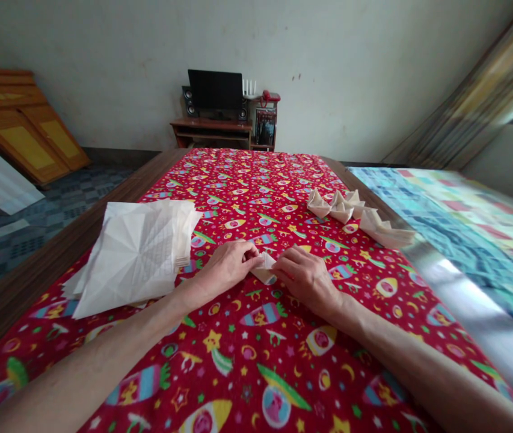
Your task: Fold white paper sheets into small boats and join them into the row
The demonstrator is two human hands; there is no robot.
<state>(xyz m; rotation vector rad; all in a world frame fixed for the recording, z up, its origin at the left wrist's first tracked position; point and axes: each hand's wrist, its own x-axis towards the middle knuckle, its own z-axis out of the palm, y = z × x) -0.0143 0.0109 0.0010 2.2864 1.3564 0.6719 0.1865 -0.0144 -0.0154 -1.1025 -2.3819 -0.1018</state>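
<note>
At the far left, a wooden cabinet (30, 129) stands against the wall, off beyond the table. Nearer, on the left part of the red patterned tablecloth (242, 361), lies my stack of paper sheets (125, 258). They are loosely piled, and the top one is opened flat, with creases fanning out from its middle; I judge these to be the part left to fold, though I cannot count them.

Just right of the stack, my left hand (231, 263) pinches the left edge of a small folded paper (264, 273) between thumb and forefinger. This piece sits in front of me, between my two hands, low over the cloth. It is compact and has a peak, so I take it to be partway through its folds. My right hand (308, 281) has its fingertips drawn together on the paper's right edge, the fingers partly hiding their grip.

Further right, near the table's edge, stand several peaked, boat-like paper pieces (385, 231), some overlapping. They look finished to me. Past them spreads a blue patterned cover (418, 222).
</note>
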